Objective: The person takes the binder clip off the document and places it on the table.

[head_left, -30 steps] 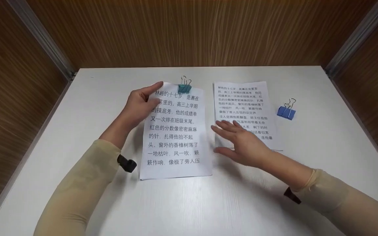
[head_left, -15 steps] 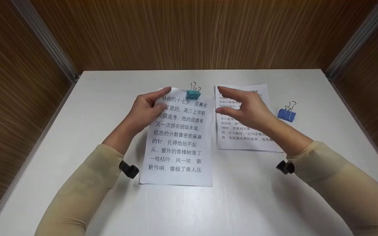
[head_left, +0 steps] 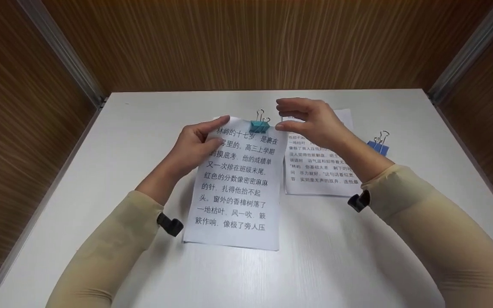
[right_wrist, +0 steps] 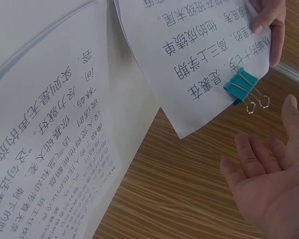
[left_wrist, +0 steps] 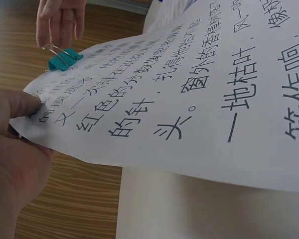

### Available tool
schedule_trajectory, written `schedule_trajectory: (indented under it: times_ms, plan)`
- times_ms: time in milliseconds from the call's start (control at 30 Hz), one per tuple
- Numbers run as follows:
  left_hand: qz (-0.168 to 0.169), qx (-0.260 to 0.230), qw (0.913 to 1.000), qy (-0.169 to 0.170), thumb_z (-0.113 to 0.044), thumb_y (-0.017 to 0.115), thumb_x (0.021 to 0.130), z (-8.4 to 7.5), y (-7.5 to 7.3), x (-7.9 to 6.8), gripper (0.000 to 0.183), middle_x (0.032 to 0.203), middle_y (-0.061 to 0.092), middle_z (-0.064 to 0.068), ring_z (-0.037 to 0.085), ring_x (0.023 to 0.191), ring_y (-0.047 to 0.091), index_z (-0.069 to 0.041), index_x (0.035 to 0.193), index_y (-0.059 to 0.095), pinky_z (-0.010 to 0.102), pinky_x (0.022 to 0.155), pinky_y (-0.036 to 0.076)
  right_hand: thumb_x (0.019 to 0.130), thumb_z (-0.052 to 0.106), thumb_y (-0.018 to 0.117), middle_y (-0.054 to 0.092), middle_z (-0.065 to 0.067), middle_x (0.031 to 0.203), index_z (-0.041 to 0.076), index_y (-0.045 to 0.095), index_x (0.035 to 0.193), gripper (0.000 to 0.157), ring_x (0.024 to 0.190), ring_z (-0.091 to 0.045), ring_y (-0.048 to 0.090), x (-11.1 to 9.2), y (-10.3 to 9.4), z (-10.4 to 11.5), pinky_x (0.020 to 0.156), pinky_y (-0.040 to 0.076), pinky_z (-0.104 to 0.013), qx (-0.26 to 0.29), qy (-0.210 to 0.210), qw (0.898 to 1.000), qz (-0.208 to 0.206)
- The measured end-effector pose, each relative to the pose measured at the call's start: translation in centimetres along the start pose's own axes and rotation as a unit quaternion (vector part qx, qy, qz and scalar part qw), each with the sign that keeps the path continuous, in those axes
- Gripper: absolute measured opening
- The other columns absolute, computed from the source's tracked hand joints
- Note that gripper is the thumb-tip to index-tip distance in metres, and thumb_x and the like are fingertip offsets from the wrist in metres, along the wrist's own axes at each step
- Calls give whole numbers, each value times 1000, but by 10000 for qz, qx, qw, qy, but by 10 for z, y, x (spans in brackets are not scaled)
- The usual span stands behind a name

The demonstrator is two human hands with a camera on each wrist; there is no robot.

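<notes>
My left hand (head_left: 195,147) pinches the upper left corner of a stack of printed sheets (head_left: 233,192), thumb on the printed face. The stack's top edge is raised toward me. A teal binder clip (head_left: 259,126) bites that top edge, its wire handles pointing away; the right wrist view shows the same teal clip (right_wrist: 241,85) near the sheets' corner. Just right of it hovers my right hand (head_left: 317,122), thumb and fingers apart with nothing between them. Behind that hand lies a second stack of printed sheets (head_left: 321,175), partly covered by it.
A blue binder clip (head_left: 378,147) stands on the white table (head_left: 315,256) right of the second stack, its lower part hidden by my right forearm. Wood-grain panels (head_left: 263,47) wall the table at the back and both sides.
My right hand has moved up from the second stack's lower left to beside the teal clip. The left hand with its clipped sheets has shifted slightly right.
</notes>
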State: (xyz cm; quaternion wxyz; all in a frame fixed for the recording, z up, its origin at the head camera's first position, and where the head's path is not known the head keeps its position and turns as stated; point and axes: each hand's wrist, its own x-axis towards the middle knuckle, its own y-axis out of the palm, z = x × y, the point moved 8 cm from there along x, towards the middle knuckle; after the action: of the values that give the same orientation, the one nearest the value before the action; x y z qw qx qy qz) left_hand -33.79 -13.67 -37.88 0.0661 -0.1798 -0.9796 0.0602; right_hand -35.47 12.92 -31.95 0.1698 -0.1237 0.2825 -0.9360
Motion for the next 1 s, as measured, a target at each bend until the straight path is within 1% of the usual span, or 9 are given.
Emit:
schedule_trajectory:
  times_ms: [133, 267, 400, 533, 600, 767, 867, 1000]
  plan:
    - [66, -42, 10000, 30, -1, 63, 104, -3, 1, -1, 54, 135, 71, 4, 27, 103, 75, -28, 151, 61, 28, 73, 62, 94, 25, 85, 64, -6, 148, 14, 62, 150, 62, 137, -21, 60, 7, 2, -3, 118, 43, -39, 116, 54, 9999, 91]
    - [96, -30, 9999, 72, -1, 63, 104, -6, 2, -3, 54, 136, 71, 4, 28, 104, 75, -27, 151, 62, 29, 74, 62, 95, 23, 84, 64, -7, 148, 12, 62, 150, 60, 137, -22, 59, 14, 6, -2, 120, 41, -40, 319, -66, 9992, 229]
    - [130, -25, 9999, 102, -1, 63, 103, -7, 3, -4, 54, 135, 71, 4, 27, 102, 75, -26, 151, 62, 29, 74, 62, 96, 22, 83, 63, -7, 149, 10, 61, 151, 60, 139, -22, 57, 18, 13, 0, 122, 39, -40, 586, -153, 9971, 450]
    - [218, -176, 9995, 139, 0, 62, 103, -7, 3, -5, 54, 132, 73, 8, 29, 103, 76, -24, 151, 62, 30, 75, 63, 98, 21, 80, 61, -7, 151, 10, 59, 152, 59, 141, -23, 56, 19, 18, 0, 120, 41, -39, 793, -126, 9944, 689]
    - [242, -238, 9993, 145, 1, 62, 103, -7, 3, -5, 53, 130, 73, 9, 29, 103, 76, -24, 151, 62, 30, 76, 63, 99, 21, 78, 60, -6, 152, 10, 59, 152, 57, 140, -24, 57, 18, 20, -1, 117, 45, -37, 850, -60, 9933, 777]
    - [270, -161, 9994, 153, -1, 62, 104, -9, 5, -4, 53, 134, 72, 6, 28, 103, 75, -24, 151, 61, 28, 75, 62, 102, 21, 75, 60, -7, 152, 11, 59, 152, 54, 134, -25, 62, 16, 23, -1, 103, 55, -32, 956, 47, 9912, 919]
    - [293, -168, 9993, 157, -1, 62, 104, -10, 6, -3, 53, 134, 71, 6, 29, 104, 75, -24, 151, 61, 29, 76, 62, 102, 20, 74, 63, -7, 148, 10, 60, 151, 52, 129, -25, 66, 15, 23, -1, 97, 57, -30, 1016, 58, 9902, 961]
    - [284, -159, 9993, 163, 0, 63, 104, -10, 6, -3, 53, 134, 72, 6, 29, 104, 75, -24, 151, 62, 29, 76, 62, 103, 21, 73, 65, -6, 144, 11, 63, 149, 48, 124, -24, 68, 14, 23, -1, 96, 57, -30, 960, 73, 9909, 946]
